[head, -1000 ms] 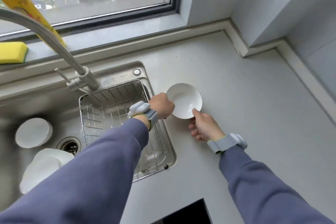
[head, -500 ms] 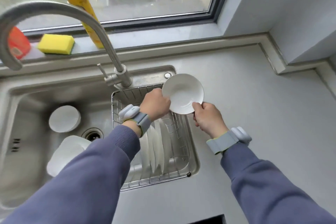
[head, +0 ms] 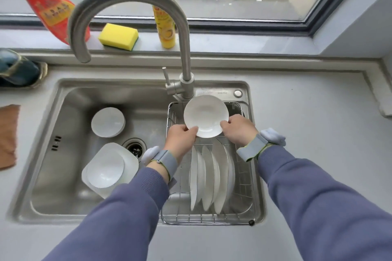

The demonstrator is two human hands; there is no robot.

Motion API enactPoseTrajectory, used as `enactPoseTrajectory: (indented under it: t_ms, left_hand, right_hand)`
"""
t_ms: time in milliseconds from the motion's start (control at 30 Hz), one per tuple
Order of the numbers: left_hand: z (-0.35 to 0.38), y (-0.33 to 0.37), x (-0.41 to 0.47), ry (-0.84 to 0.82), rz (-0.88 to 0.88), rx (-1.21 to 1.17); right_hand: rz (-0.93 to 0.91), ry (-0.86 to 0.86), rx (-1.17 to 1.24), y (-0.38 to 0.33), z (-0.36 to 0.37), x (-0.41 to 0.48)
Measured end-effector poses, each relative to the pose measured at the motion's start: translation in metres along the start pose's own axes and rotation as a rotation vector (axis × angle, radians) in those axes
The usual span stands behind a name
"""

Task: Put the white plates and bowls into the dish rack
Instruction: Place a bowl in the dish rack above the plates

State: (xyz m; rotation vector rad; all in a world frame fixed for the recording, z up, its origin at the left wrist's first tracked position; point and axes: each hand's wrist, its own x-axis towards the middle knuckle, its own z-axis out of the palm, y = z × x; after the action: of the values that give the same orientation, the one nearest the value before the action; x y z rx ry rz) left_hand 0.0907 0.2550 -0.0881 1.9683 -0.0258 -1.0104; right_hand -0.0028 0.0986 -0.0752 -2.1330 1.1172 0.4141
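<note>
Both hands clamp one shallow round white ceramic bowl [head: 205, 115] by its near rim, left hand [head: 182, 138] and right hand [head: 237, 129] on opposite sides, over the far end of the wire dish rack [head: 247, 182]. Directly below and nearer than the hands, three upright white plates [head: 212, 178] stand edge-on, so the free slot seems to lie beyond them.

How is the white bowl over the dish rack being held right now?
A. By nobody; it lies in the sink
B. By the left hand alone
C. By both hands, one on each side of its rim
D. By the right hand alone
C: the left hand and the right hand each grip opposite sides of the white bowl, above the far end of the dish rack.
</note>
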Motion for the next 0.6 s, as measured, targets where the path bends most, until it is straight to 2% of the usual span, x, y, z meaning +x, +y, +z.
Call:
enactPoseTrajectory:
  t_ms: [233,400,600]
  left_hand:
    - [0.003,-0.02,0.007,-0.033,-0.139,-0.194]
    - [0.005,-0.032,0.014,-0.008,-0.223,-0.207]
    - [0.008,-0.039,0.02,0.01,-0.231,-0.224]
  right_hand:
    - [-0.017,-0.11,-0.147,-0.006,0.019,0.029]
    - [-0.008,-0.187,-0.168,-0.008,0.033,0.042]
    - [-0.026,-0.232,-0.162,-0.005,0.045,0.059]
